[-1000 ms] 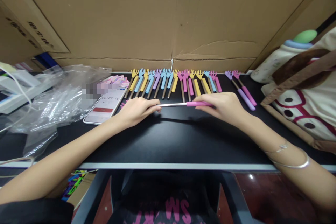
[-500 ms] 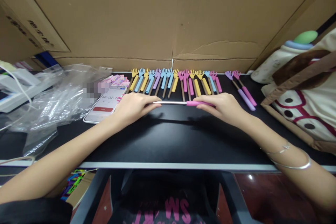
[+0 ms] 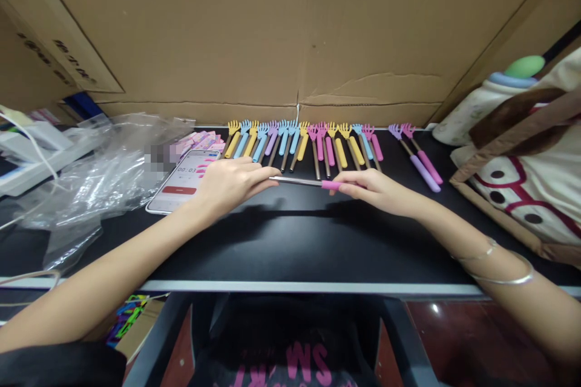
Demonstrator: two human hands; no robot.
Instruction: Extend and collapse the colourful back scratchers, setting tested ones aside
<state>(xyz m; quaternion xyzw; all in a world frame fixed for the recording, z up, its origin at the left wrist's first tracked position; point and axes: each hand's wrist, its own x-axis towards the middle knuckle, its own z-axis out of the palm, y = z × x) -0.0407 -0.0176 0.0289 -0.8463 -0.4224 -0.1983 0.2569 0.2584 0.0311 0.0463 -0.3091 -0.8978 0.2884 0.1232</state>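
Observation:
Between both hands, above the black desk, is a back scratcher with a metal rod [image 3: 297,181] and a pink handle [image 3: 330,185]. My left hand [image 3: 233,181] is closed around the rod's far left part, and pink prongs [image 3: 207,168] show past it in front of the phone. The pink handle's end disappears into the closed fingers of my right hand [image 3: 370,190]. Behind the hands lies a row of back scratchers with yellow, blue, purple and pink claws, such as a yellow one [image 3: 333,139]. A purple one [image 3: 422,169] and a pink one [image 3: 429,166] lie apart at right.
Left of my hands lie a phone [image 3: 175,190] showing a timer, pink packets [image 3: 200,140] and crumpled clear plastic bags [image 3: 104,163]. A white bottle [image 3: 476,103] and a cloth bag [image 3: 521,181] stand at right. Cardboard [image 3: 272,30] walls off the back of the desk.
My right hand has dropped slightly and covers more of the pink handle. The rod now slopes down a little to the right. The prongs by my left hand show more.

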